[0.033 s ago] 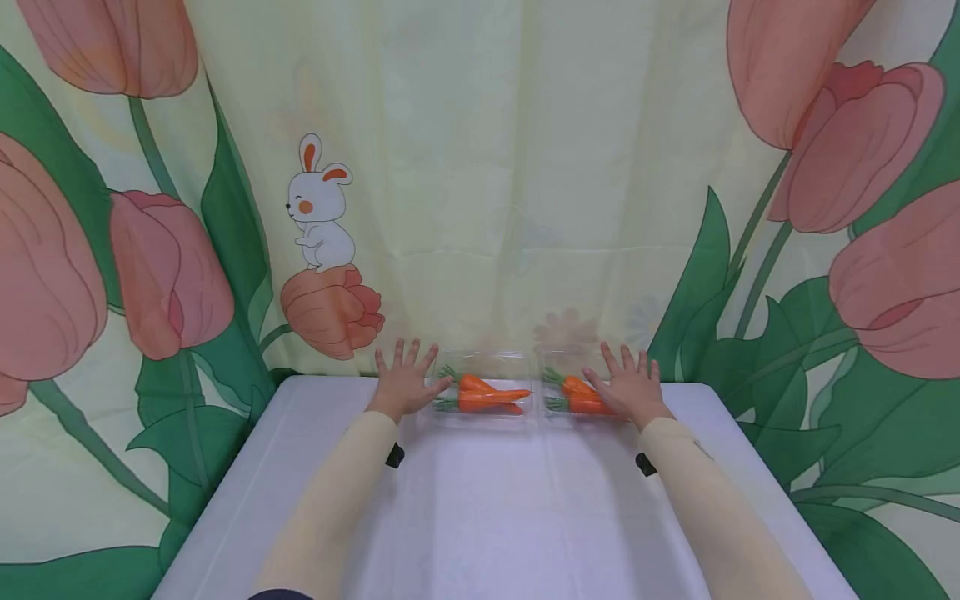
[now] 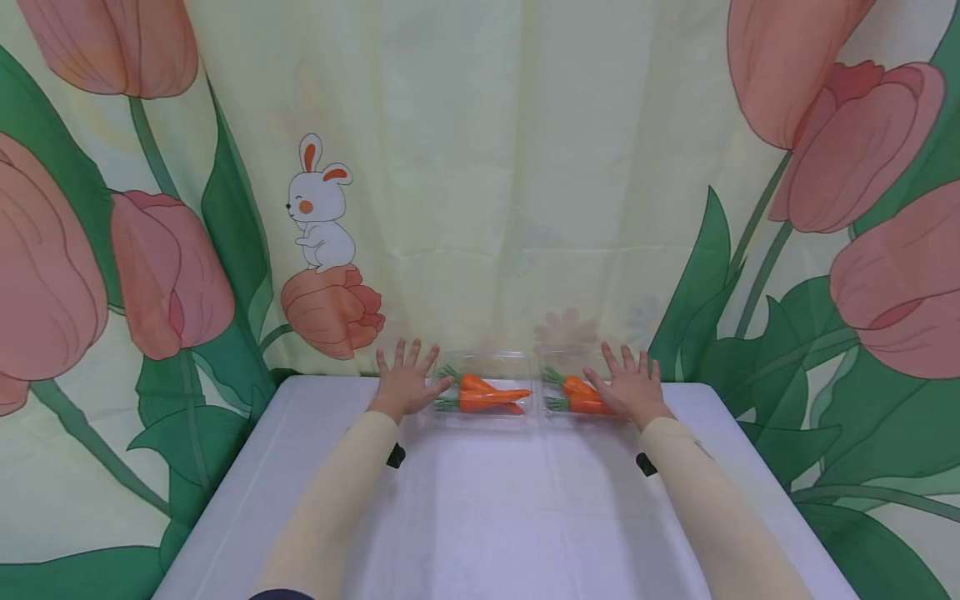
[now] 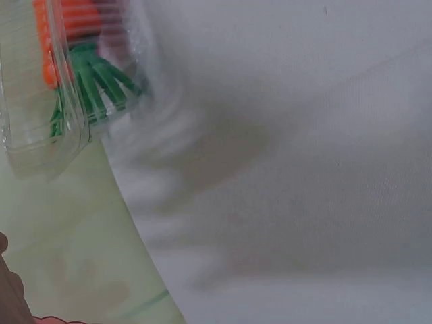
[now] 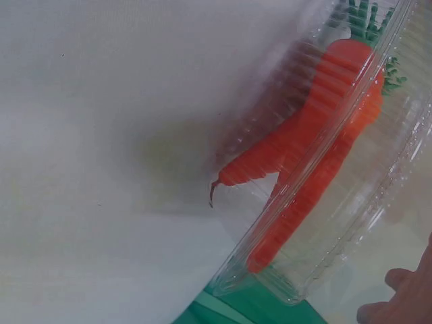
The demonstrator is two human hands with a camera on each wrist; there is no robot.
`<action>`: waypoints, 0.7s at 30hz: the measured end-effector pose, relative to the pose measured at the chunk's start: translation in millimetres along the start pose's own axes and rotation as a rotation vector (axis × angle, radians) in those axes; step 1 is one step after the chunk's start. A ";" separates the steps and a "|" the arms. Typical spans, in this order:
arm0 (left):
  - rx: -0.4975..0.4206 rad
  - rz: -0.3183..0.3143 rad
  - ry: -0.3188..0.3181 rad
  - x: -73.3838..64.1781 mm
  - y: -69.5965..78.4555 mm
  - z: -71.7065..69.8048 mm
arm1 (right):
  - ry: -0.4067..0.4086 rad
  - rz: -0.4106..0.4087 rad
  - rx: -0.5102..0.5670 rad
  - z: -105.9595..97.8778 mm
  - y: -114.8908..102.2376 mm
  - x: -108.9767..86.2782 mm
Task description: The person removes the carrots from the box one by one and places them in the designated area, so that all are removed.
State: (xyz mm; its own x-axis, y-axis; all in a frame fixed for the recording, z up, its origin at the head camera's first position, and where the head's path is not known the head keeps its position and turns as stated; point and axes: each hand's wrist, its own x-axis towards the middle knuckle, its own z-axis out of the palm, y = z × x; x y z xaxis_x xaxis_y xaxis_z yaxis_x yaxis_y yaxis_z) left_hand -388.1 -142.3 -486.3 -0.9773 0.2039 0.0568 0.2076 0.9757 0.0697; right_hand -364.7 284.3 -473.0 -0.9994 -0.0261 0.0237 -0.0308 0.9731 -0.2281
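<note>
Two clear plastic containers stand side by side along the far edge of the table. Inside the left container (image 2: 517,423) lie orange carrots (image 2: 491,400) with green tops. More carrots (image 2: 577,405) lie in the right container (image 2: 551,425). My left hand (image 2: 405,385) is spread flat beside the left container's left end, thumb toward the green tops. Over the right end of the other container, my right hand (image 2: 632,390) is spread too, hiding part of it. Neither hand grips anything; I cannot tell whether they touch the containers. The right wrist view shows carrots (image 4: 331,101) through the plastic.
A white cloth covers the table (image 2: 487,517). Directly behind its far edge hangs a curtain (image 2: 465,167) printed with tulips and a rabbit. Small black devices (image 2: 396,455) sit at both wrists.
</note>
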 end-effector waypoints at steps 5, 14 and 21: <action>0.005 -0.002 -0.005 -0.5 1.8 -0.8 | 0.000 0.002 -0.009 -0.6 2.0 -1.0; -0.052 -0.016 -0.013 -0.8 -3.0 -3.1 | 0.032 -0.010 -0.015 -3.9 2.3 -3.3; -0.260 -0.080 -0.019 -0.3 -5.8 3.1 | 0.036 -0.029 -0.012 -3.8 1.1 -4.8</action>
State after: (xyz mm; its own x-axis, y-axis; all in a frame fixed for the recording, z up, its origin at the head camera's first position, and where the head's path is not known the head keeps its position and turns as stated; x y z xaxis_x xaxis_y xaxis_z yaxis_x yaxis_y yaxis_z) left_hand -389.1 -147.8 -489.9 -0.9911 0.1312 0.0227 0.1314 0.9360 0.3265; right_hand -359.9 286.3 -469.6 -0.9968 -0.0461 0.0654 -0.0592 0.9749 -0.2148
